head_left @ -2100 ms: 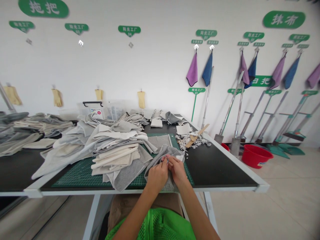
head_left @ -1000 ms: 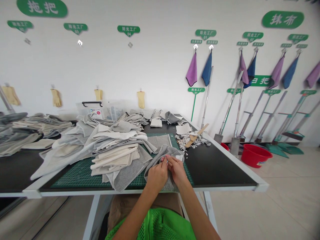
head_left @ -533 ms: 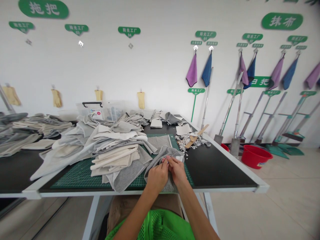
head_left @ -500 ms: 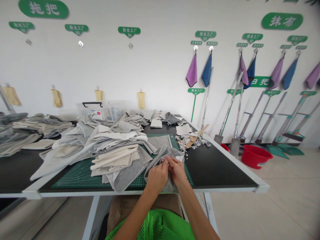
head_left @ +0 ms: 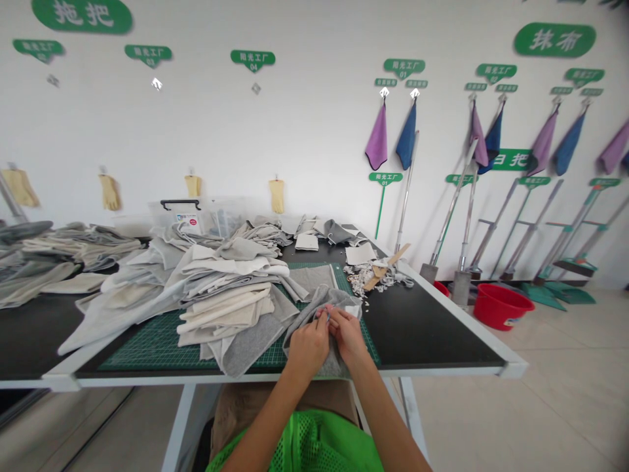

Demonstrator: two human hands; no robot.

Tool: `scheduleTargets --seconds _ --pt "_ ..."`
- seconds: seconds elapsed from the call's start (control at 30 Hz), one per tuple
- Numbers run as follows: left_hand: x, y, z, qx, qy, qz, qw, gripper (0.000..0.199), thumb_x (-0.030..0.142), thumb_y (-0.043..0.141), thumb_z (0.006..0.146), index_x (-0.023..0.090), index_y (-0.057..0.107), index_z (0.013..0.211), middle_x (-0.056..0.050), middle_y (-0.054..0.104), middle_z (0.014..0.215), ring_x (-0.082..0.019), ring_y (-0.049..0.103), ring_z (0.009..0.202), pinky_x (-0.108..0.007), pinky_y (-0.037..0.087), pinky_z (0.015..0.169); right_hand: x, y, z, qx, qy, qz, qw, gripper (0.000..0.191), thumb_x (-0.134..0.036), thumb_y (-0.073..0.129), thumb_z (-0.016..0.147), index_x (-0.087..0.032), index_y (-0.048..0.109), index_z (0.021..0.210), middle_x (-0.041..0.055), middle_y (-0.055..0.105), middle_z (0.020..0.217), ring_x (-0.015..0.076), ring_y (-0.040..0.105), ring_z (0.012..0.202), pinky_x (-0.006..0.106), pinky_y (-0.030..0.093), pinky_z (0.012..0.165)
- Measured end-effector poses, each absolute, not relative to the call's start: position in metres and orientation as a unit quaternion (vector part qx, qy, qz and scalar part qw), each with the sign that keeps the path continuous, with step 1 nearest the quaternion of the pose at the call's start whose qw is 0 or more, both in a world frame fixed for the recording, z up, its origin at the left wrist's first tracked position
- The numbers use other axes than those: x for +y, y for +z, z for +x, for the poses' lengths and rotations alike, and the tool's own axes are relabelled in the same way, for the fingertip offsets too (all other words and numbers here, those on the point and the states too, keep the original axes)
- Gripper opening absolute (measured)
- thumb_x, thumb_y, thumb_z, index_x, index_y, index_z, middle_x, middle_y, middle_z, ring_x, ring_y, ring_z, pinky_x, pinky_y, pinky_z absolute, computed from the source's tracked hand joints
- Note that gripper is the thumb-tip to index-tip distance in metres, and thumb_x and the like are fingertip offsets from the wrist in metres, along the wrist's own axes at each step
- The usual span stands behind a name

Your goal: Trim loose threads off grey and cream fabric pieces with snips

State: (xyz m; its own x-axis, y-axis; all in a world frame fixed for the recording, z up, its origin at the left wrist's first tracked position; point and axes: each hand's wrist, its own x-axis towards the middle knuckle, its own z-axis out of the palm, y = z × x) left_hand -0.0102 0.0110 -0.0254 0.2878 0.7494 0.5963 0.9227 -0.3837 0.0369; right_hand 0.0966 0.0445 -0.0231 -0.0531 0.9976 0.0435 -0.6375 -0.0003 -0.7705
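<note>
My left hand (head_left: 309,342) and my right hand (head_left: 348,333) meet over a grey cloth (head_left: 322,298) near the table's front edge. The fingers of both are closed in a pinch on it, fingertips almost touching. What lies right between the fingertips is too small to make out. The cloth is bunched up, with a white patch (head_left: 352,311) beside my right hand. It rests on a green cutting mat (head_left: 147,341). Close to my left hand, a pile of grey and off-white cloths (head_left: 230,308) is stacked, some folded.
Right of the mat, white scraps (head_left: 361,278) lie with a brown strip (head_left: 388,267) on the black tabletop (head_left: 432,328). Clear plastic boxes (head_left: 181,213) stand behind the pile. More cloths (head_left: 83,246) cover the left table. A red basin (head_left: 502,307) and brooms are along the wall.
The view has shifted very slightly. Both hands keep their pinch on the grey cloth in nearly the same place, with only small finger movement.
</note>
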Motion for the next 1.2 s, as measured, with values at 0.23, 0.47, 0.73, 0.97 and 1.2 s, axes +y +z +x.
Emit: scheduleTargets --seconds 0.23,0.47,0.73,0.97,1.2 --pt "0.0092 -0.0232 -0.0094 -0.524 -0.28 -0.788 0.163 0.035 0.021 0.036 0.093 0.017 0.048 0.126 -0.007 0.07 0.097 -0.02 0.067 0.077 -0.027 0.049 0.062 0.0462 -0.0257 0.0956 -0.317 0.636 -0.291 0.64 0.024 -0.031 0.08 0.061 -0.014 0.07 0.073 0.0083 0.073 0.077 0.0181 0.068 0.072 0.027 0.054 0.068" --pt "0.0112 -0.0252 -0.0097 -0.537 -0.271 -0.784 0.154 0.037 0.018 0.038 0.091 0.017 0.046 0.127 -0.008 0.069 0.097 -0.02 0.067 0.078 -0.028 0.05 0.063 0.0443 -0.0223 0.0964 -0.314 0.652 -0.284 0.629 0.021 -0.03 0.079 0.063 -0.014 0.069 0.072 0.0074 0.072 0.074 0.0178 0.068 0.07 0.027 0.053 0.067" --pt "0.007 -0.0209 -0.009 -0.523 -0.275 -0.791 0.162 0.034 0.021 0.035 0.093 0.017 0.049 0.124 -0.006 0.07 0.092 -0.02 0.066 0.075 -0.029 0.049 0.061 0.0442 -0.0223 0.0956 -0.3 0.633 -0.292 0.651 0.024 -0.029 0.082 0.058 -0.014 0.07 0.073 0.007 0.072 0.073 0.0174 0.067 0.067 0.027 0.053 0.065" --pt "0.0083 -0.0215 -0.0092 -0.524 -0.283 -0.787 0.161 0.035 0.021 0.037 0.093 0.017 0.047 0.126 -0.006 0.07 0.093 -0.019 0.066 0.075 -0.028 0.049 0.062 0.0454 -0.0229 0.0963 -0.308 0.644 -0.282 0.641 0.022 -0.029 0.08 0.061 -0.014 0.069 0.073 0.007 0.072 0.074 0.0173 0.068 0.069 0.026 0.054 0.068" --pt "0.0093 -0.0217 -0.0098 -0.529 -0.274 -0.788 0.155 0.037 0.018 0.038 0.091 0.015 0.047 0.126 -0.008 0.07 0.093 -0.019 0.067 0.076 -0.028 0.049 0.062 0.0441 -0.0211 0.0963 -0.309 0.648 -0.284 0.635 0.019 -0.029 0.078 0.065 -0.015 0.068 0.072 0.0076 0.072 0.076 0.0181 0.068 0.071 0.027 0.054 0.069"
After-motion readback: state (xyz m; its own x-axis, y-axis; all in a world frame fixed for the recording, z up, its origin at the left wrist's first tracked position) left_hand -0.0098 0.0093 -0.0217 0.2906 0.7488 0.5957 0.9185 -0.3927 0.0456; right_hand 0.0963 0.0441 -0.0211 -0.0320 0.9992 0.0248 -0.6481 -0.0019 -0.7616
